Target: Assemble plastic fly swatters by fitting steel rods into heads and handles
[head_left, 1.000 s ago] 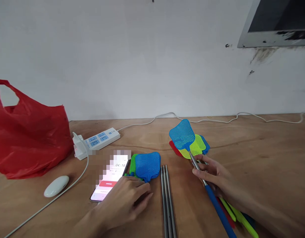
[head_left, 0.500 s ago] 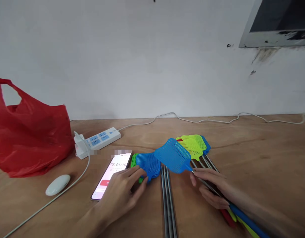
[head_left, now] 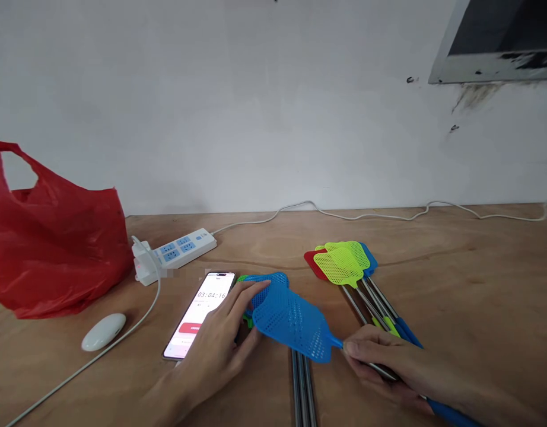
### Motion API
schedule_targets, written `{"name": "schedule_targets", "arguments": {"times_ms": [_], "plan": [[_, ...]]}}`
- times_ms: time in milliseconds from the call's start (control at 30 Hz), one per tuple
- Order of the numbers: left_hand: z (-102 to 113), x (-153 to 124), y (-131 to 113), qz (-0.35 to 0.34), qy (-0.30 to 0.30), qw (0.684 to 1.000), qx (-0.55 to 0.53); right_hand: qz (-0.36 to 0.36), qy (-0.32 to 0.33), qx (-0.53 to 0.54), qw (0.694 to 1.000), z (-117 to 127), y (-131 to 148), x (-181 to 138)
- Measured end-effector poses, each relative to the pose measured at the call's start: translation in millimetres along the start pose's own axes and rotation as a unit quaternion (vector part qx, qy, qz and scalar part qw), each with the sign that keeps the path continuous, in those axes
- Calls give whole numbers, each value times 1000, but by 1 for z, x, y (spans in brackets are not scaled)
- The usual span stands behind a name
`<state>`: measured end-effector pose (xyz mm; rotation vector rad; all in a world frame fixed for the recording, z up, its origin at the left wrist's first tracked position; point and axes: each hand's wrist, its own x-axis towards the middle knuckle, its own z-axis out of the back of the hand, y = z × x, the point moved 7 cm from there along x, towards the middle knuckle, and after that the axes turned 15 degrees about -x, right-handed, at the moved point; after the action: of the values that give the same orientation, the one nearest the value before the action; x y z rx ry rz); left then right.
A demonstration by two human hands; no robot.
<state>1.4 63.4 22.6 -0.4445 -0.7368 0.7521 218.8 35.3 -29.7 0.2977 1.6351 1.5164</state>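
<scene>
My right hand (head_left: 389, 362) is closed around the metal shaft of a blue fly swatter (head_left: 295, 323). The swatter's mesh head points left and its blue grip trails toward the lower right. My left hand (head_left: 220, 338) has thumb and fingers apart at the left edge of that head, with fingertips at or touching it. Partly covered beneath lie another blue swatter head (head_left: 280, 277) and a green one (head_left: 241, 277). Several metal shafts (head_left: 304, 391) run toward me under the held head. To the right, yellow-green swatters (head_left: 340, 265) overlap a red one (head_left: 315, 265) and a blue one (head_left: 370, 258).
A phone (head_left: 202, 308) showing a timer lies by my left hand. Further left are a white mouse-shaped object (head_left: 103, 332), a white power strip (head_left: 180, 252) with cables and a red plastic bag (head_left: 55, 237). A wall (head_left: 273, 118) stands behind the wooden table (head_left: 478, 296).
My right hand has brought the blue swatter down and left, off the yellow-green and red heads, over the left pile. My left hand's fingers have reached up and spread to its edge.
</scene>
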Motion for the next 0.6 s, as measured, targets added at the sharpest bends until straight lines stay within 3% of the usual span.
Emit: {"name": "schedule_targets", "arguments": {"times_ms": [400,600], "plan": [[1,1,1,-1,-7,998,-59,-11,38,-37,999,-11,-6,2],[9,4,16,94,-55,979,-174,-16,12,-29,999,-6,-2,0]]}}
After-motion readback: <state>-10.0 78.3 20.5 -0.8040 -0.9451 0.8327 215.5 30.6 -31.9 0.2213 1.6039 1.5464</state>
